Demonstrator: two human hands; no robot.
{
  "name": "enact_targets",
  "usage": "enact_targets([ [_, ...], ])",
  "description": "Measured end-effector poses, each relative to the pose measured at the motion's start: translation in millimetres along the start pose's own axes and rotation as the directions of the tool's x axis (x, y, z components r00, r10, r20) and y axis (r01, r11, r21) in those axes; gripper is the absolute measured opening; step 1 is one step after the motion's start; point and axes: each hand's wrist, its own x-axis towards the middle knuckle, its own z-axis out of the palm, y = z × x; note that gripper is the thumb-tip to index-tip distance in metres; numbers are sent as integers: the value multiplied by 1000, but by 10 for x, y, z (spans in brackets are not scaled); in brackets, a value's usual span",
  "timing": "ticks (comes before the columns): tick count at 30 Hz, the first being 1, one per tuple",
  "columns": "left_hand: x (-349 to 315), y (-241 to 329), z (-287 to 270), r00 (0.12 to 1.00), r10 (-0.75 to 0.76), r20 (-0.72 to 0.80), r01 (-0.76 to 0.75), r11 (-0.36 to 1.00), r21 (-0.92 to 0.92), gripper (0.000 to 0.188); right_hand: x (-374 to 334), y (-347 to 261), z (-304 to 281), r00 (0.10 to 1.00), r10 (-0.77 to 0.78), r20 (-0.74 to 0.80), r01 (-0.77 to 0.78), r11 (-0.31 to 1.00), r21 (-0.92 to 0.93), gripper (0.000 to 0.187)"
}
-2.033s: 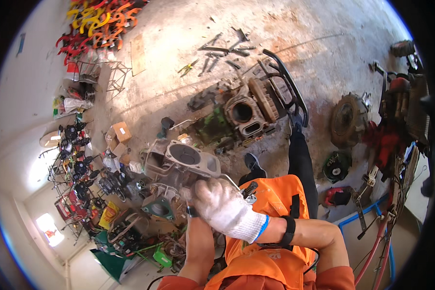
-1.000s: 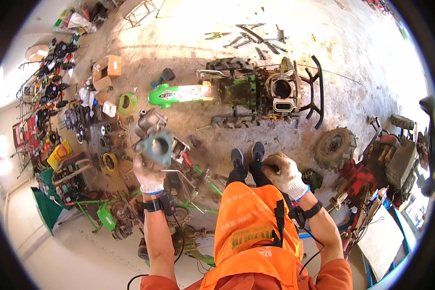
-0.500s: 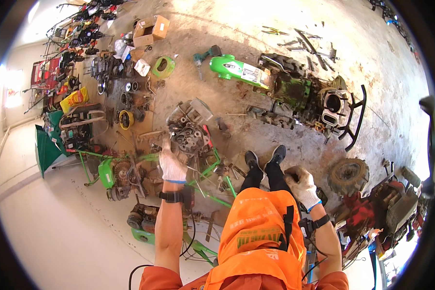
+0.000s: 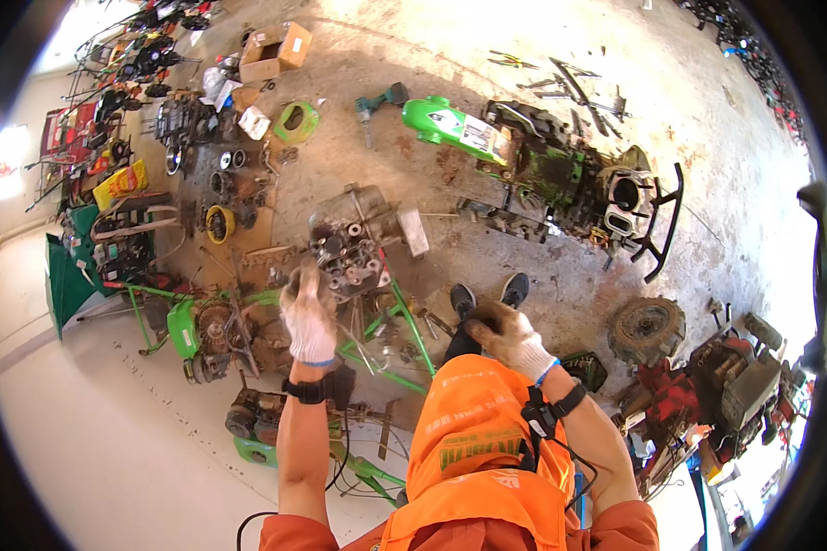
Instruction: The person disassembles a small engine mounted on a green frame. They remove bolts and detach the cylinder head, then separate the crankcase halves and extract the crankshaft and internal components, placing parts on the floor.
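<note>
A grey metal engine block [image 4: 351, 248] with round openings rests on a green tube frame [image 4: 411, 317] in front of me. My left hand [image 4: 310, 317], in a white knit glove with dirty fingers, is closed on its near left edge. My right hand [image 4: 513, 340], gloved the same way, is raised in front of my orange apron [image 4: 487, 404], above my shoes. Its fingers are curled and dark with grime. Whether something is pinched in them is hidden.
A green and black machine [image 4: 551, 170] lies ahead to the right, with a cordless drill [image 4: 377, 103] beside it. A tyre [image 4: 648, 331] and red machinery [image 4: 680, 404] stand at right. Engine parts, a cardboard box [image 4: 274, 52] and a yellow bag [image 4: 121, 184] are at left.
The engine block has turned, its far end swinging to the right, with my left hand at its edge. My right hand has moved left and in front of me.
</note>
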Motion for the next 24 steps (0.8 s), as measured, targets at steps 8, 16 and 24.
enact_targets([
  [8, -330, 362, -53, 903, 337, 268, -337, 940, -45, 18, 334, -180, 222, 837, -13, 547, -514, 326, 794, 118],
  [16, -599, 794, -68, 241, 492, 836, -882, 471, -23, 21, 269, 101, 292, 958, -207, 196, -226, -131, 965, 75],
  [24, -584, 801, -16, 173, 425, 888, -918, 397, -12, 20, 388, 296, 159, 981, -103, 163, -181, -203, 962, 86],
])
